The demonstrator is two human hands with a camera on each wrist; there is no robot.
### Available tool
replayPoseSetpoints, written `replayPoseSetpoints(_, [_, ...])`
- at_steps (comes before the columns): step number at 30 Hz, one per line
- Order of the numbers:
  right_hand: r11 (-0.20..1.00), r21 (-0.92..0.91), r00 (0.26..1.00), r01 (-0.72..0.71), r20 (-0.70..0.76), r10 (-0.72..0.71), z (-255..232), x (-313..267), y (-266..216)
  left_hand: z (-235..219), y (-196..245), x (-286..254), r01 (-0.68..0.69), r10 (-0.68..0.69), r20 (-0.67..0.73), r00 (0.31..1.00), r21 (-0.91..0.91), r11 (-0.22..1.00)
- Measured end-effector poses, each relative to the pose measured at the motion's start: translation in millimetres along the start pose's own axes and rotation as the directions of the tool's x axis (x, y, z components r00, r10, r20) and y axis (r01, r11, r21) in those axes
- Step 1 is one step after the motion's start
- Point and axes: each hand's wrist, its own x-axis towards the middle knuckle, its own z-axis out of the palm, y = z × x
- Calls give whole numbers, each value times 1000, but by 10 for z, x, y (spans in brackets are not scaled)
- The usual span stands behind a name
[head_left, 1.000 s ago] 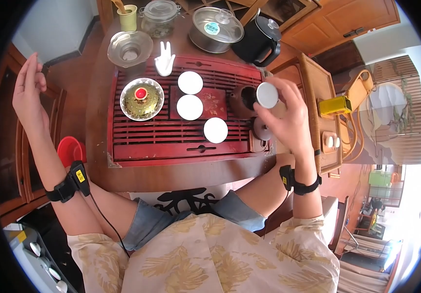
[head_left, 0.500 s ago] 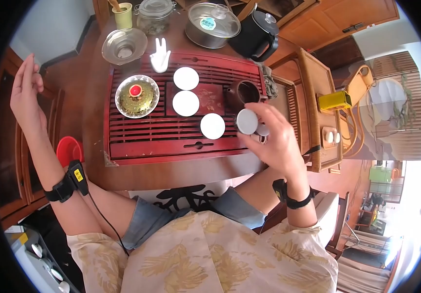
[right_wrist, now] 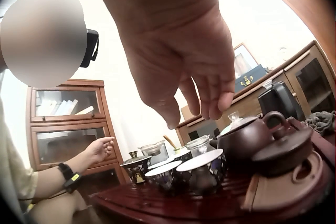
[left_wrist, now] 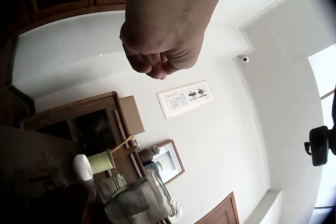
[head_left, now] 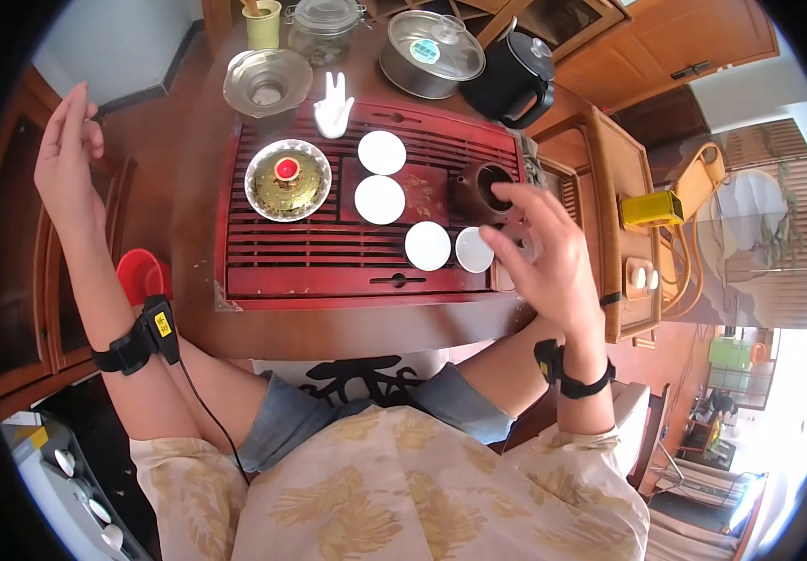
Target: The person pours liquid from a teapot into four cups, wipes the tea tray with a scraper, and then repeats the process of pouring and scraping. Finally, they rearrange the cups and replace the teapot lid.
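My right hand (head_left: 553, 257), fingers bent loosely and parted from the thumb, hovers empty beside a white-lined teacup (head_left: 475, 250) on the red slatted tea tray (head_left: 310, 292). Three more such cups stand to its left, the nearest cup (head_left: 428, 246) right next to it. Behind the hand is a dark brown teapot (head_left: 467, 198) with its top uncovered. The teapot's lid (right_wrist: 283, 151) lies on a brown stand (right_wrist: 262, 192) in the right wrist view. Away from the tray, at far left, my left hand (head_left: 69, 168) is raised with nothing in it, fingers loosely curled.
A gold lidded bowl (head_left: 282, 192) and a white hand-shaped figurine (head_left: 332, 114) occupy the tray's left side. Behind are a glass bowl (head_left: 268, 84), a glass jar (head_left: 322, 33), a lidded steel pot (head_left: 432, 56) and a black kettle (head_left: 511, 75). A red bucket (head_left: 142, 276) stands below left.
My right hand brought the teacup down from beside the teapot to the tray's front right, let it go and drew back slightly right. The left hand stays raised.
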Motion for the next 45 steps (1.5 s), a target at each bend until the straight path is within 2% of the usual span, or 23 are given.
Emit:
replayPoseSetpoints(2, [998,-6,998,66,-9,-66,-15,200,-28,40,57,-29,24,-24,-10,1000,-5,1000])
replayPoseSetpoints(3, [996,65,997,66,24,-68,-2,312,-27,45,62,-37,32,-32,-5,999,-19,999])
replayPoseSetpoints(6, [986,68,981,150,118,-157,64,622,-24,43,75,-39,48,-48,-24,999,-6,999])
replayPoseSetpoints(11, [946,88,914,310,246,-323,329,987,19,61,94,-44,51,-52,-22,998,-20,998])
replayPoseSetpoints(14, [948,98,897,302,309,-317,460,1089,9,83,119,-66,41,-41,-22,999,-11,999])
replayPoseSetpoints(18, [919,81,849,386,358,-388,581,1214,69,90,111,-69,29,-29,-8,1000,-26,999])
replayPoseSetpoints(21, [922,71,832,380,410,-374,617,1262,62,108,133,-82,30,-30,-11,999,-24,999])
replayPoseSetpoints(24, [930,85,849,357,385,-361,659,1270,91,106,137,-73,37,-37,-8,999,-7,999])
replayPoseSetpoints(27, [959,117,888,257,362,-282,673,1265,134,115,152,-75,41,-41,-11,999,-2,999])
replayPoseSetpoints(30, [956,136,912,261,289,-290,603,1220,149,114,146,-76,35,-35,-15,999,-4,999])
replayPoseSetpoints(33, [976,129,953,173,228,-199,396,1127,150,110,130,-84,25,-26,-13,1000,-18,1000])
replayPoseSetpoints(36, [972,226,990,69,103,-95,228,995,310,94,96,-52,26,-26,-30,999,10,1000])
replayPoseSetpoints(37, [971,232,992,59,90,-82,165,961,412,80,91,-57,10,-10,-16,1000,9,1000])
replayPoseSetpoints(40, [946,314,996,-86,42,76,-82,766,470,75,102,-67,17,-17,8,1000,55,998])
replayPoseSetpoints(45, [975,166,984,-150,-76,164,-271,475,762,62,47,-50,-13,13,5,1000,26,1000])
